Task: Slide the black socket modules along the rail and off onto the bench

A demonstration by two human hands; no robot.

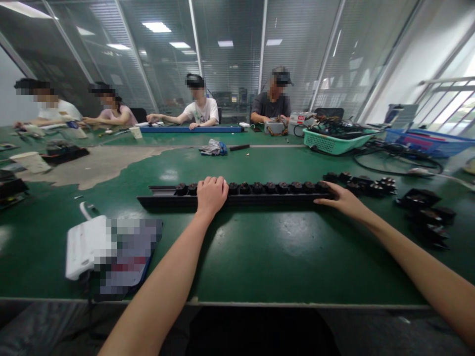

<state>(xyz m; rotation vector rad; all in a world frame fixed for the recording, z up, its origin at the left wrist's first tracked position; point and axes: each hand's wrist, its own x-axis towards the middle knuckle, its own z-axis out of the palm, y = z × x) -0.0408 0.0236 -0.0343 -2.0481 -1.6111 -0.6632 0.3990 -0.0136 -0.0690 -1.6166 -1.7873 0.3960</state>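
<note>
A long black tray [156, 201] lies across the green table [260, 247] in front of me, with a row of several small dark round parts [270, 187] standing in it. My left hand [211, 194] rests on the tray near its middle, fingers curled over the row of parts. My right hand [339, 198] reaches to the tray's right end, fingers pinched against the last part there. More of the same dark parts [367, 185] lie loose just beyond that end.
A white device [87, 244] sits at the near left. A further pile of dark parts [426, 212] lies at the right. A green basket [330, 141] of cables and a blue bin [426, 141] stand behind. Several people sit at the table's far side.
</note>
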